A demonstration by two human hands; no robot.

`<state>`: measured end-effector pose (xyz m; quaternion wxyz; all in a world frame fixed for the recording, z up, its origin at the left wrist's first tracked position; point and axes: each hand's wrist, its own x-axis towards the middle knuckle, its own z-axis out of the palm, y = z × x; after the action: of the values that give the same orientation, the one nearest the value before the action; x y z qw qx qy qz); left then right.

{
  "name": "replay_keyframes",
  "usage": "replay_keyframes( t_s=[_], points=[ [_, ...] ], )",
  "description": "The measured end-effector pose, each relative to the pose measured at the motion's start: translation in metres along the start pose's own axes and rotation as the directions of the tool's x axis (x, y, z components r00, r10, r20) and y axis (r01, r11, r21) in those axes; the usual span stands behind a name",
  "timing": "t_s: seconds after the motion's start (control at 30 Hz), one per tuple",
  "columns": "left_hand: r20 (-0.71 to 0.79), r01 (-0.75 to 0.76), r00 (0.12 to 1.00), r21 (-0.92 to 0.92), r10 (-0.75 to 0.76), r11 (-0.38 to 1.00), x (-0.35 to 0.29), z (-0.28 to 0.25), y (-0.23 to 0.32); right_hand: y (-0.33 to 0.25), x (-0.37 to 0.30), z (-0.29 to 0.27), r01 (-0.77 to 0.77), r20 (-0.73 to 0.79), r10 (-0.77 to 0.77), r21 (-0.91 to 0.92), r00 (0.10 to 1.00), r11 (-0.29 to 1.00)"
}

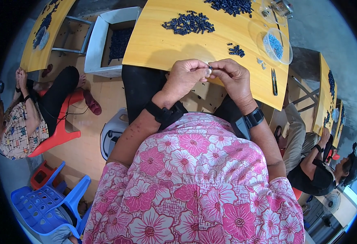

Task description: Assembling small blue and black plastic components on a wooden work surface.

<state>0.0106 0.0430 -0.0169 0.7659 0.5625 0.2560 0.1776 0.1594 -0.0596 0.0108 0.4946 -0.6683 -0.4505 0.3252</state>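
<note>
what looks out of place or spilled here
Small dark bits lie scattered on the floor below the yellow table, while similar-looking dark pieces sit piled on top; they may have dropped.

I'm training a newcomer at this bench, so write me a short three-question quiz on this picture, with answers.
1. What small item is held where the left hand and right hand meet?
2. True or false: the slim black tool lies left of both hands.
3. The clear bowl holds pieces coloured: A) red, B) blue, C) green.

Key: 1. A small dark piece. 2. False; it lies to their right. 3. B.
</note>
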Motion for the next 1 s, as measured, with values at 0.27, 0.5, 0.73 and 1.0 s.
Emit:
replay_keyframes(
  t_s=[0.27,0.5,0.73,1.0],
  points=[
    [0.047,0.105,0.994,-0.155,-0.099,0.982,-0.001,-0.003,-0.005,0.003,-0.003,0.002,0.1,-0.005,-0.101,-0.089,0.995,0.991],
    [0.033,0.144,0.99,-0.221,-0.14,0.964,-0.003,0.001,-0.002,0.004,-0.003,0.005,0.185,-0.021,-0.189,-0.108,0.982,0.977],
    [0.011,0.121,0.992,-0.235,-0.122,0.964,0.002,0.0,-0.002,0.007,-0.005,0.013,-0.007,-0.12,0.034,0.216,0.992,0.976],
    [-0.041,0.126,0.989,-0.249,-0.141,0.96,0.0,-0.003,-0.004,0.004,0.002,0.008,0.219,-0.047,-0.238,-0.249,0.97,0.944]
  ],
)
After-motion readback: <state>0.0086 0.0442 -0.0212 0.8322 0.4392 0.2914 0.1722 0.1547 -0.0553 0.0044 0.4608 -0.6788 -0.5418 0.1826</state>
